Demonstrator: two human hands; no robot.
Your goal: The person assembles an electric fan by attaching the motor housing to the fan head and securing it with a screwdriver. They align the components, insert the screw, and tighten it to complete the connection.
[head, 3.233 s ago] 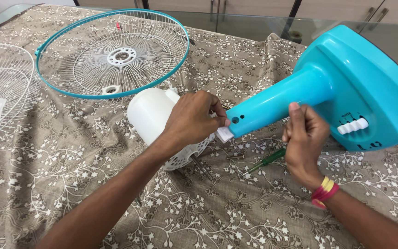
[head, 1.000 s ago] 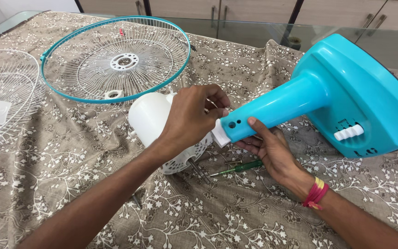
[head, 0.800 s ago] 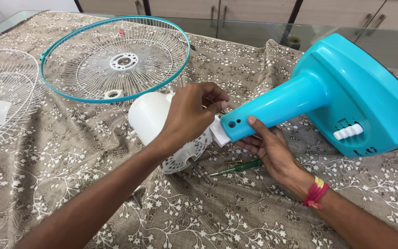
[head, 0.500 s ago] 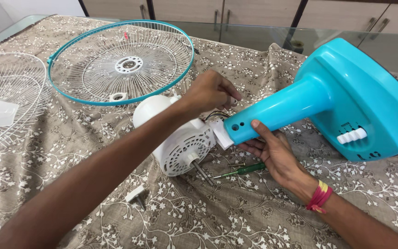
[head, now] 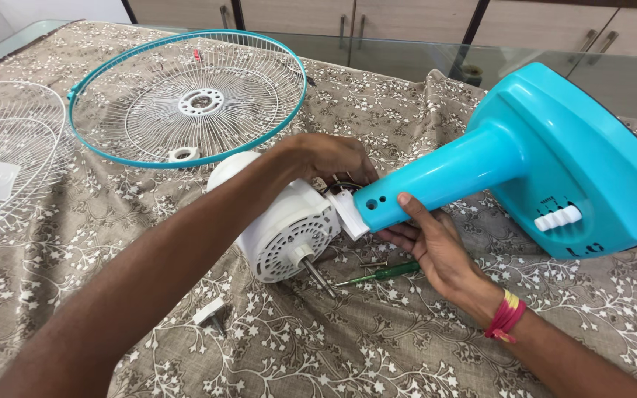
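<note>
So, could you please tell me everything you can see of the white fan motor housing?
The white fan motor housing looks like glossy plastic, a rounded drum lying on its side on the patterned cloth. Its round front face has rings of vent slots, and a bare metal shaft sticks out toward the camera. A white neck piece joins it to the turquoise stand, with dark wires beside it. The left hand rests at its top rear; the right hand grips the stand.

Two fan grilles [head: 186, 99] [head: 9, 158], one motor [head: 282, 225], one screwdriver [head: 381, 273].

blocked: fan stand [head: 554, 147], motor [head: 289, 228] | open: cloth [head: 377, 339] in front
</note>
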